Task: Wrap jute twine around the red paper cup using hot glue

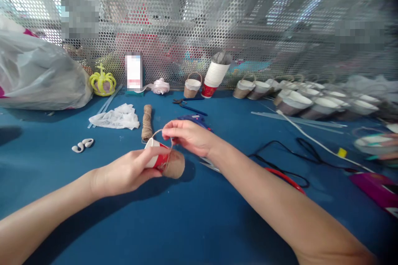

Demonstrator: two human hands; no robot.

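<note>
My left hand (133, 169) is wrapped round a paper cup (162, 158), which lies tilted on its side with its white rim toward the upper left. The cup is red near the rim, and its lower part is covered in brown wrapping. A strand of twine (171, 145) loops over the cup. My right hand (186, 134) pinches that twine just above the cup. Behind the cup stands a spool of brown twine (147, 122). A blue glue gun (195, 120) lies partly hidden behind my right hand, and scissor blades (209, 165) show under my right forearm.
White crumpled fabric (116, 118) and white earbuds (83, 145) lie at left. Pliers (189, 105), a finished little bucket (192, 87) and stacked cups (214, 75) stand along the mesh. Several wrapped cups (294, 103), cables (298, 153) and another person's hand (384, 147) are at right.
</note>
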